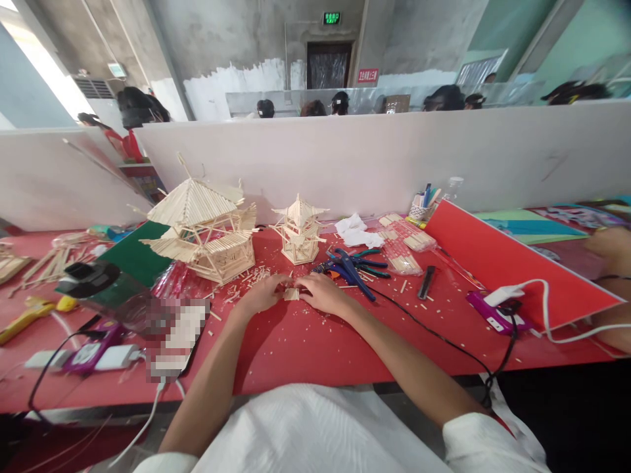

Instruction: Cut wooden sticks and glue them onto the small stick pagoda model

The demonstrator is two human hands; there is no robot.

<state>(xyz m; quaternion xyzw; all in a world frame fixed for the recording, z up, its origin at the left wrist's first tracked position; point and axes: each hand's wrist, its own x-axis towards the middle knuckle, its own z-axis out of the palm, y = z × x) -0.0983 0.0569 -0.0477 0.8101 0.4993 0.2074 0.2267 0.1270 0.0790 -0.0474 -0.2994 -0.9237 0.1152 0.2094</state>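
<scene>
A small flat panel of short wooden sticks [292, 294] lies on the red tabletop between my hands. My left hand [263, 295] closes on its left edge, fingers curled and fingertips near its top. At the right edge, my right hand [321, 293] grips it with bent fingers. The exact contact of the fingertips is too small to make out. Just behind stands a small pagoda model of wooden sticks [299, 235]. To the left is a larger stick pavilion model [204, 230] with a layered roof. Stick offcuts [251, 281] are scattered beside my left hand.
Blue-handled pliers [351, 268] and a dark cutter knife [426, 282] lie right, near bagged sticks [401, 246]. A water bottle [111, 295], phone [180, 338] and power strips [497, 312] flank my arms. A red board [513, 263] leans at right; a white partition [374, 164] stands behind.
</scene>
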